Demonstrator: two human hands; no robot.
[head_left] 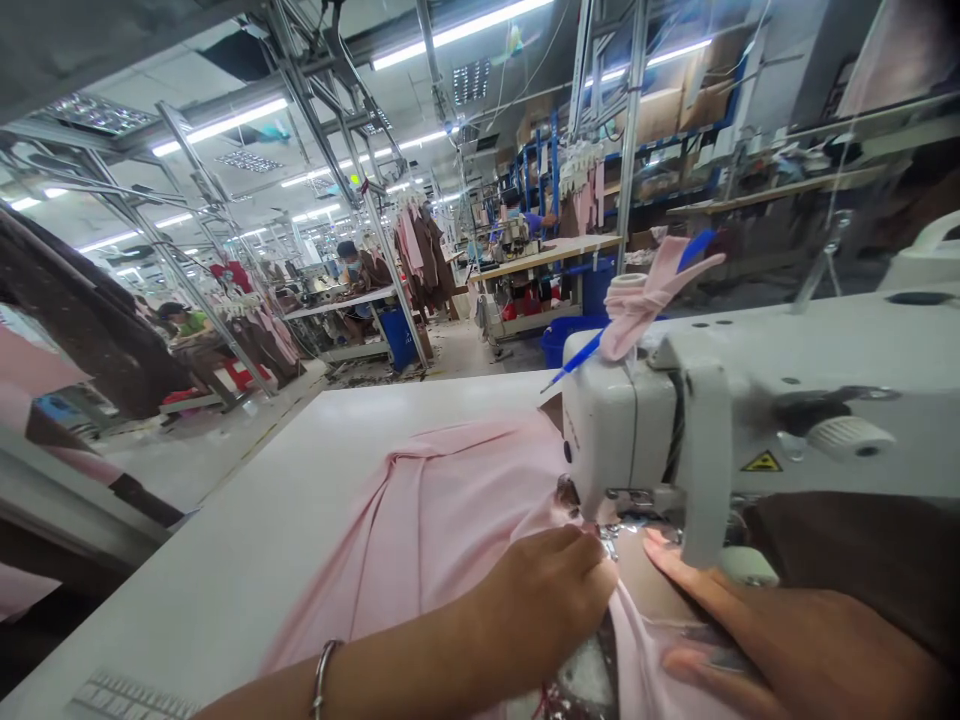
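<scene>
A white sewing machine (750, 390) stands at the right, its presser foot (609, 540) down by the fabric. Pink fabric (450, 510) spreads over the table to the left of the needle area and runs down towards me. My left hand (551, 590) is closed, fingers pinching the pink fabric's edge just in front of the presser foot. Stretched out to the right of the foot, my right hand (795, 635) lies over brown fabric (664, 590) with its fingers apart. Something greyish and blurred shows between its fingers; I cannot make it out.
A white table (255, 520) extends left, with a clear ruler (127, 695) at its near corner. Pink strips (645, 300) and a blue pen-like tool (576, 358) sit on the machine head. Dark garments (82, 310) hang at the left. Other workstations and people are behind.
</scene>
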